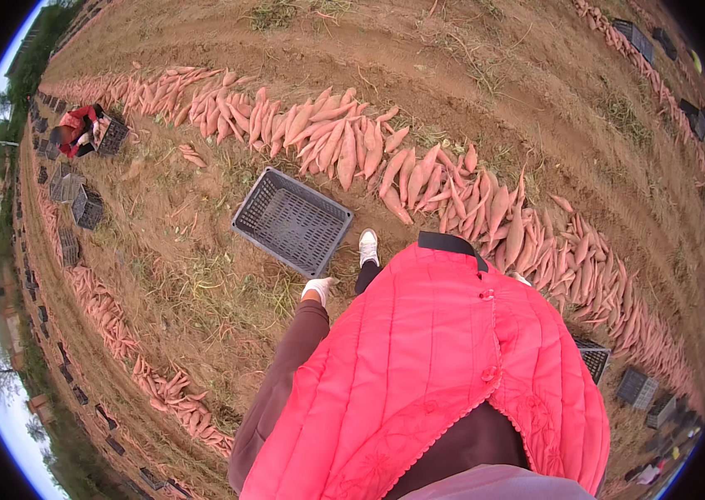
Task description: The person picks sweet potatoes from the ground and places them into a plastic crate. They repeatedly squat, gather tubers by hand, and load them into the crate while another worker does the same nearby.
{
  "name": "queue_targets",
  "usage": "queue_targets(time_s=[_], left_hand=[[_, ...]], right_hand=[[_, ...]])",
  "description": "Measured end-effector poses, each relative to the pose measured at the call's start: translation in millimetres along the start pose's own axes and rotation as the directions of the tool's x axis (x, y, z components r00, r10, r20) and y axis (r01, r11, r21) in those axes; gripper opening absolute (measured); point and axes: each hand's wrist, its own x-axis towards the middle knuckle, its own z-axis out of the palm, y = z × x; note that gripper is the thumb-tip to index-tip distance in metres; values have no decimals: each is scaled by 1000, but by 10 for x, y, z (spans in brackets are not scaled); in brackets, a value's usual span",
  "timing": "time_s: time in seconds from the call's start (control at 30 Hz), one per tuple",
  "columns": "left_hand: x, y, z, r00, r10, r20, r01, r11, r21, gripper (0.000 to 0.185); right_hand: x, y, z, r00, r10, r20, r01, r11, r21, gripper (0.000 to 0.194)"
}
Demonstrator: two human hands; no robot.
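My left hand [318,289], in a white glove below a dark brown sleeve, is at the near corner of a black plastic crate [293,220]. Whether its fingers grip the crate or only rest by it cannot be told. The crate stands upright on the soil with nothing in it, its slotted floor showing. Beyond and to the right of it runs a long row of heaped sweet potatoes [347,153]. My right hand is out of view; a small white patch at the right edge of my pink quilted vest could be a shoe or a glove.
My white shoe [368,245] is right of the crate. Dry vines [202,281] litter the soil at left. A co-worker in red [77,128] crouches by another crate [112,136] at upper left. Another sweet potato row [171,394] lies lower left; crates [637,387] stand lower right.
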Motion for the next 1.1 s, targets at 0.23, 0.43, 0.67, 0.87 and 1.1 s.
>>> queue_targets(time_s=[0.23, 0.43, 0.67, 0.87, 1.1], left_hand=[[48, -297, 504, 991, 127, -40, -129, 848, -514, 55], [237, -646, 309, 995, 68, 71, -50, 972, -229, 54], [1102, 733, -381, 997, 18, 77, -37, 966, 257, 57], [1696, 2449, 227, 883, 470, 7, -463, 872, -161, 44], [2094, 2836, 1762, 845, 529, 81, -516, 845, -138, 49]], right_hand=[[17, -116, -460, 962, -272, 35, 274, 954, -120, 44], [282, -746, -401, 967, -124, -224, 153, 981, 116, 33], [256, -1422, 774, 996, 50, -67, -10, 869, 494, 23], [620, -1889, 2274, 924, -56, 379, -146, 864, 482, 30], [926, -1933, 3257, 641, -160, 751, -87, 957, 278, 51]])
